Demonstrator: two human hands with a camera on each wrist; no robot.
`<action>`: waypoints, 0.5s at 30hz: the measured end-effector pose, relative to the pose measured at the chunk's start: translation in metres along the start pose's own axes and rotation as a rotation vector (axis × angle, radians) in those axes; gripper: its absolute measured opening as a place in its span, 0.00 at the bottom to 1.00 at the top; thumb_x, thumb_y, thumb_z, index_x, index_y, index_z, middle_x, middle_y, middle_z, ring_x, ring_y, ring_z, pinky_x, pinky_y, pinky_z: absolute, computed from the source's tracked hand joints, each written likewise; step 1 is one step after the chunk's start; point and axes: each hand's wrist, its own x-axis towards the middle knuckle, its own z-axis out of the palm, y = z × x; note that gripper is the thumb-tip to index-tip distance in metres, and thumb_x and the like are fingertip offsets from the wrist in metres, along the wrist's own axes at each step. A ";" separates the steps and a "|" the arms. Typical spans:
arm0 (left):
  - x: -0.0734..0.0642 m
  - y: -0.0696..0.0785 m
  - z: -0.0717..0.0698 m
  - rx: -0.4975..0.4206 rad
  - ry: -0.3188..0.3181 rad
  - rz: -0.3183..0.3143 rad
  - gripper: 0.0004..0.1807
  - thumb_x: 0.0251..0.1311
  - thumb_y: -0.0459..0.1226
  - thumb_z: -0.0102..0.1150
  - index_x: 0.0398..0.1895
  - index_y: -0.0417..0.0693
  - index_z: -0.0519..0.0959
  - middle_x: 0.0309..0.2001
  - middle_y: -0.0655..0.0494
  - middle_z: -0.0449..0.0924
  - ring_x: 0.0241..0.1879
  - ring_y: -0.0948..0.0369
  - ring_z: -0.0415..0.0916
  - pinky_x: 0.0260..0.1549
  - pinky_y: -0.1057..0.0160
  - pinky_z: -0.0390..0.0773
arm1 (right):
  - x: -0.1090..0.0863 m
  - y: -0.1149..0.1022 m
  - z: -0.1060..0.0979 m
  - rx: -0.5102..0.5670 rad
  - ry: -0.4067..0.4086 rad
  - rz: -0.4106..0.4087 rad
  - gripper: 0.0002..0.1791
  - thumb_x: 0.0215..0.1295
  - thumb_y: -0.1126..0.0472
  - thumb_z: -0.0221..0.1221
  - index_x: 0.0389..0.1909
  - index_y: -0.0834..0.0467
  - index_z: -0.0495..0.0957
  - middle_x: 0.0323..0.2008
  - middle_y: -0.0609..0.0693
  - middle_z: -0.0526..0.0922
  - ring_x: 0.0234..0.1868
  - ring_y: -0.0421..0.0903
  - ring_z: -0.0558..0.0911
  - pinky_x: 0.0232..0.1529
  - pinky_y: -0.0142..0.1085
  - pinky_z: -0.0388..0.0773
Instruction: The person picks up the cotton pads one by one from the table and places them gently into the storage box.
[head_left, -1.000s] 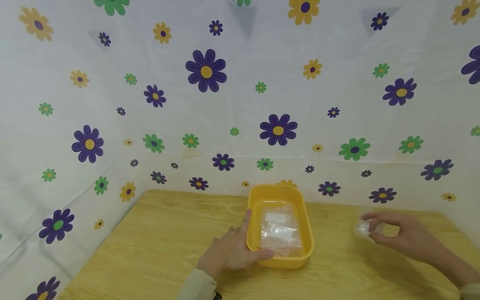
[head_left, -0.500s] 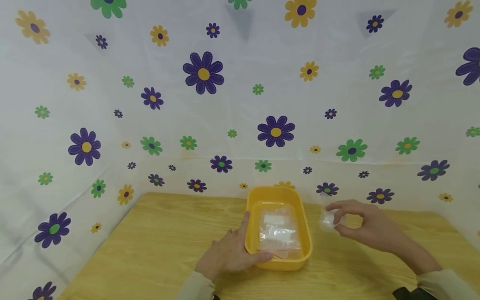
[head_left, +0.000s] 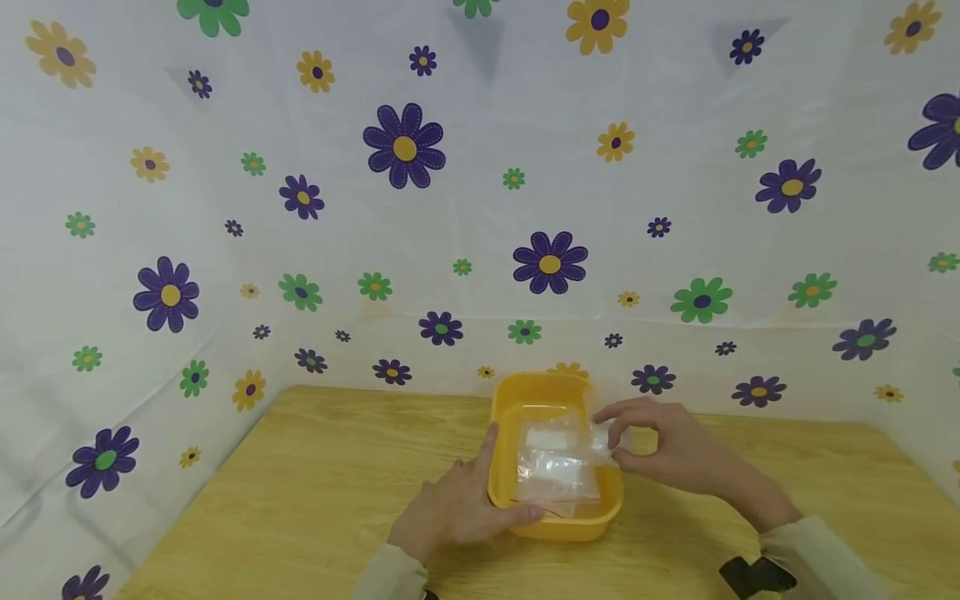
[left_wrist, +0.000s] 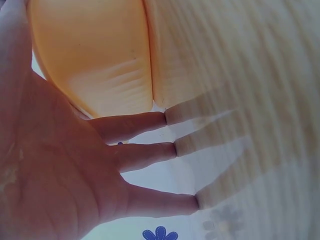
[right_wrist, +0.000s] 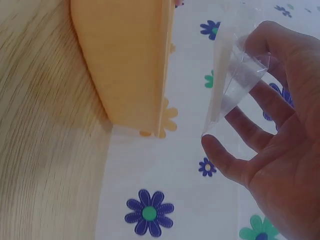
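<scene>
A yellow plastic tray (head_left: 573, 527) stands on the table, with clear zip bags (head_left: 558, 479) lying flat inside it; a white label and a red seal line show. My left hand (head_left: 457, 504) holds the tray's near left corner, thumb over the near rim and index finger along the left side. In the left wrist view the other fingers (left_wrist: 150, 156) stretch out straight, tips at the tabletop. Over the tray's right rim, my right hand (head_left: 675, 442) pinches another clear plastic bag (right_wrist: 240, 85) between thumb and fingers, its white patch showing in the right wrist view.
The wood-grain table (head_left: 360, 467) extends to both sides of the tray. A white flower-printed sheet (head_left: 465, 208) hangs close behind the table's back edge and along the left side.
My right hand has moved left with its bag, from the right part of the table to the tray's right rim. The left hand and tray have stayed in place.
</scene>
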 end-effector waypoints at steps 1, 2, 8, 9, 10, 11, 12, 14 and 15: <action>0.000 0.000 0.000 -0.001 0.004 0.002 0.70 0.47 0.81 0.54 0.84 0.63 0.33 0.75 0.45 0.69 0.69 0.41 0.71 0.59 0.23 0.69 | 0.003 -0.001 0.003 0.002 -0.013 0.007 0.21 0.56 0.67 0.71 0.28 0.34 0.79 0.52 0.38 0.88 0.56 0.48 0.84 0.56 0.43 0.84; -0.001 0.000 0.001 -0.003 0.008 0.004 0.70 0.47 0.81 0.54 0.84 0.63 0.33 0.75 0.45 0.69 0.69 0.41 0.71 0.58 0.24 0.71 | 0.006 -0.002 0.005 0.007 -0.025 0.004 0.20 0.56 0.67 0.70 0.28 0.34 0.79 0.52 0.39 0.88 0.56 0.49 0.84 0.56 0.44 0.84; -0.001 -0.001 0.002 0.002 0.012 0.007 0.70 0.47 0.81 0.53 0.84 0.63 0.32 0.75 0.46 0.69 0.69 0.41 0.72 0.56 0.27 0.75 | 0.024 -0.004 0.020 0.020 -0.102 -0.024 0.15 0.59 0.65 0.68 0.29 0.38 0.79 0.52 0.44 0.88 0.55 0.52 0.84 0.56 0.52 0.83; -0.001 -0.001 0.002 0.005 0.012 0.007 0.70 0.47 0.81 0.53 0.84 0.63 0.33 0.75 0.46 0.69 0.69 0.41 0.72 0.56 0.26 0.74 | 0.026 -0.004 0.022 0.020 -0.113 -0.025 0.14 0.59 0.65 0.68 0.29 0.39 0.80 0.53 0.44 0.88 0.55 0.52 0.84 0.56 0.52 0.83; -0.001 -0.001 0.002 0.006 0.010 0.004 0.70 0.47 0.82 0.53 0.84 0.63 0.33 0.75 0.46 0.69 0.69 0.41 0.72 0.57 0.26 0.73 | 0.029 -0.003 0.024 0.020 -0.119 -0.028 0.14 0.59 0.65 0.68 0.29 0.39 0.80 0.52 0.45 0.88 0.55 0.52 0.84 0.56 0.51 0.83; -0.001 -0.001 0.002 0.008 0.012 0.003 0.70 0.47 0.82 0.53 0.84 0.63 0.33 0.75 0.45 0.69 0.69 0.41 0.72 0.57 0.25 0.72 | 0.031 -0.003 0.026 0.022 -0.124 -0.032 0.14 0.59 0.65 0.67 0.29 0.40 0.79 0.52 0.45 0.88 0.54 0.52 0.84 0.56 0.51 0.83; -0.001 -0.002 0.002 0.011 0.013 0.004 0.70 0.47 0.82 0.52 0.84 0.62 0.33 0.74 0.45 0.69 0.69 0.41 0.72 0.57 0.24 0.71 | 0.033 -0.002 0.028 0.026 -0.130 -0.034 0.13 0.59 0.65 0.67 0.29 0.40 0.79 0.52 0.46 0.88 0.54 0.52 0.84 0.56 0.50 0.83; -0.001 -0.002 0.002 0.018 0.013 0.005 0.69 0.47 0.82 0.52 0.85 0.62 0.34 0.74 0.44 0.69 0.69 0.41 0.71 0.58 0.22 0.69 | 0.037 -0.001 0.031 0.041 -0.140 -0.038 0.13 0.59 0.65 0.67 0.29 0.42 0.79 0.52 0.47 0.88 0.54 0.52 0.85 0.55 0.48 0.84; -0.001 -0.002 0.002 0.021 0.012 0.004 0.69 0.47 0.82 0.52 0.85 0.62 0.34 0.74 0.44 0.69 0.69 0.41 0.71 0.58 0.21 0.69 | 0.038 0.000 0.033 0.048 -0.143 -0.045 0.12 0.59 0.66 0.67 0.29 0.43 0.80 0.52 0.48 0.88 0.54 0.53 0.85 0.55 0.48 0.84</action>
